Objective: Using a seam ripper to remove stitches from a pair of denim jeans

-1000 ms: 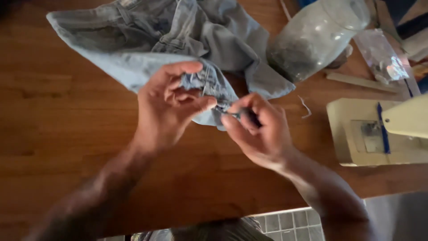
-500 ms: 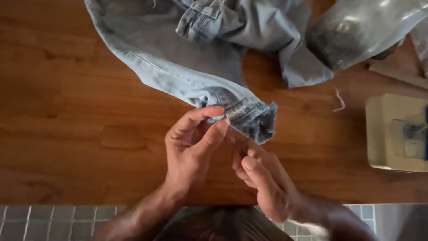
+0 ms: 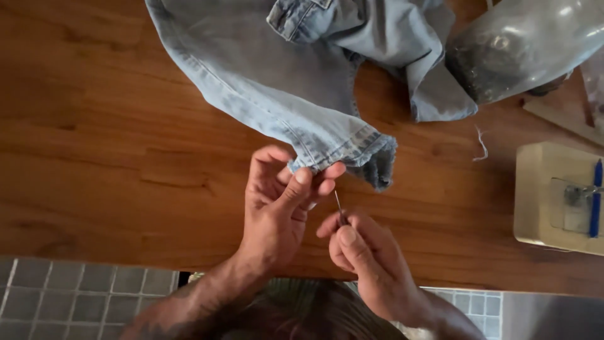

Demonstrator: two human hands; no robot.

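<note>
The left hand (image 3: 277, 201) pinches the hem of a pale blue pair of jeans (image 3: 302, 82), thumb and fingertips closed together on the folded edge of the leg, while the right hand (image 3: 368, 258) holds a thin metal tool (image 3: 339, 206), a needle or a seam pick, I cannot tell which, clamped between thumb and forefinger with its tip pointing up at the hem. To work the stitching cleanly, it looks wise to keep the hem taut and flat over the left fingers, bring the point in shallow along the seam line, and keep it angled away from the fingertips just above it. The hem sits right at the left grip, just above the tool's tip and not quite touching it, near the front edge of the wooden tabletop (image 3: 94, 157); the rest of the jeans spreads toward the far edge. A cream sewing machine (image 3: 553, 201) stands by the right edge, well apart.
</note>
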